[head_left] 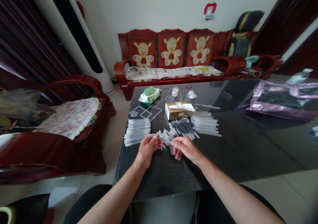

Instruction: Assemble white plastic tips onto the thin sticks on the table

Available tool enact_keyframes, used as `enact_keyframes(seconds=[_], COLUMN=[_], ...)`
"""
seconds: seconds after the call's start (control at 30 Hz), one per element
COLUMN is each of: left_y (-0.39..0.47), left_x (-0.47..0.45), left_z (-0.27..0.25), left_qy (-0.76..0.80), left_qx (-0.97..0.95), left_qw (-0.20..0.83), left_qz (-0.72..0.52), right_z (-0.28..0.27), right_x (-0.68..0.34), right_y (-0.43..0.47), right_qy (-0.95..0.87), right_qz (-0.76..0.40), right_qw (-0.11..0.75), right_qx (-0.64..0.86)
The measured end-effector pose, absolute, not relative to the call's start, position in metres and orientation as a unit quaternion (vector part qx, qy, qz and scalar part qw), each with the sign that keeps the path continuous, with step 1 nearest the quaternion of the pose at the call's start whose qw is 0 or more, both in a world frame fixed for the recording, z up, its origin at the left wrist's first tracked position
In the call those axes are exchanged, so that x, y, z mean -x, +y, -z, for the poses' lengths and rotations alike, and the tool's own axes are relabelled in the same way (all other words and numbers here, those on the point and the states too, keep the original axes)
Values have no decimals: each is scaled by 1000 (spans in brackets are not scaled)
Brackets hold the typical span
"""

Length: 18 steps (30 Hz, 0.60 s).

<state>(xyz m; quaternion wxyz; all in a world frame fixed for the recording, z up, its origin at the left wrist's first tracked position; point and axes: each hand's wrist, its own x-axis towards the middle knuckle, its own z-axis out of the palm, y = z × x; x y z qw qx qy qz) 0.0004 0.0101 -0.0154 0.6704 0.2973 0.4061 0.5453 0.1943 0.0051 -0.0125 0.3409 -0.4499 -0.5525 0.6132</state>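
My left hand point(149, 147) is closed around a slim, translucent pen barrel point(159, 138) that points toward the right. Close to its far end, my right hand point(185, 148) has thumb and forefinger pinched together; what they hold is too small to make out. Under and between the hands lies a pile of small clear pen caps point(168, 135). Thin dark pen refills point(184, 128) are heaped just behind my right hand. Whitish pen barrels point(205, 123) lie stacked to the right of the refills. Left of my left hand is a row of whitish pens point(137, 130).
A gold tissue box point(180, 110) stands behind the refills. Farther back are a green wipes pack point(149, 95), a small jar point(175, 91) and a crumpled tissue point(192, 94). A clear pink-edged bag point(283, 100) lies at the right of the dark table point(174, 181).
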Motion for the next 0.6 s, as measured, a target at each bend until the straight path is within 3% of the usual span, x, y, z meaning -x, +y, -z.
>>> enact_keyframes(seconds=[0.27, 0.37, 0.47, 0.6], left_y=[4, 10, 17, 15], left_x=[-6, 0, 9, 10], left_z=[13, 11, 10, 9], left_qy=[406, 419, 467, 506], left_qx=[-352, -397, -502, -706], left_qw=[662, 632, 531, 304], left_qz=[-522, -517, -499, -391], right_z=[13, 11, 8, 5], right_x=[-192, -196, -205, -216], right_y=[2, 6, 12, 17], right_qy=[-572, -554, -515, -466], right_qz=[-631, -619, -577, -542], right_qw=[305, 328, 407, 461], right_qx=[426, 449, 486, 526])
